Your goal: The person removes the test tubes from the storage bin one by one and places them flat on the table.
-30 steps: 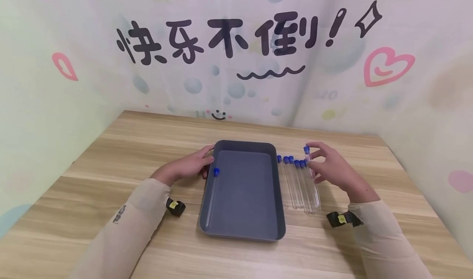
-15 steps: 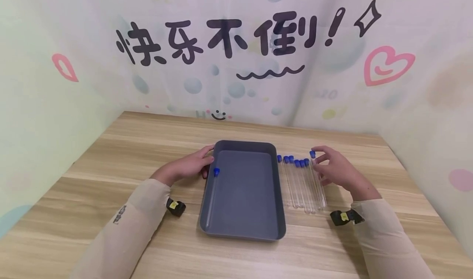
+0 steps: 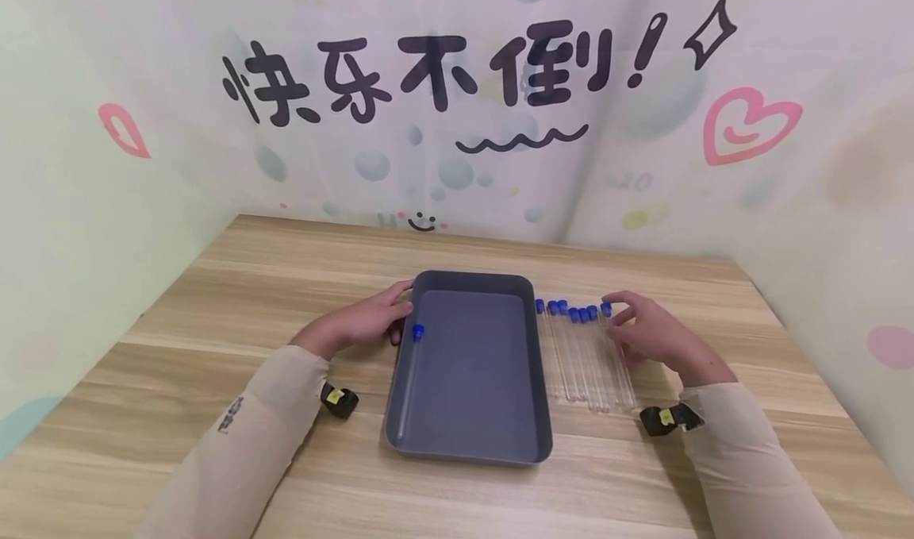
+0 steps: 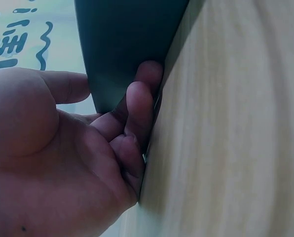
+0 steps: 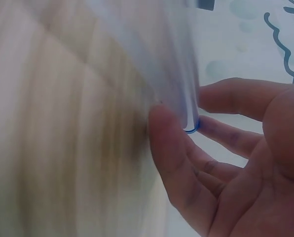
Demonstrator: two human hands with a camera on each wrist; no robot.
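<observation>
At the left side of a dark grey tray [image 3: 471, 372], my left hand [image 3: 364, 319] grips the wall, the thumb at the rim and bent fingers [image 4: 139, 106] against the outside. One clear test tube with a blue stopper [image 3: 418, 332] lies along the tray's left inner side. To the right of the tray, several more blue-stoppered test tubes [image 3: 574, 315] lie side by side on the table. My right hand [image 3: 653, 339] holds the rightmost test tube [image 3: 606, 309] near its stopper, between thumb and fingers. In the right wrist view that tube [image 5: 179, 64] looks blurred.
The wooden table [image 3: 300, 460] runs back to a printed cloth backdrop [image 3: 457, 174] with lettering. A black wrist camera [image 3: 339, 401] sits on the left sleeve and another camera [image 3: 666, 421] on the right one.
My right hand has moved a little right and lowered its test tube, whose stopper now sits almost level with the row. The left hand and tray have stayed in place.
</observation>
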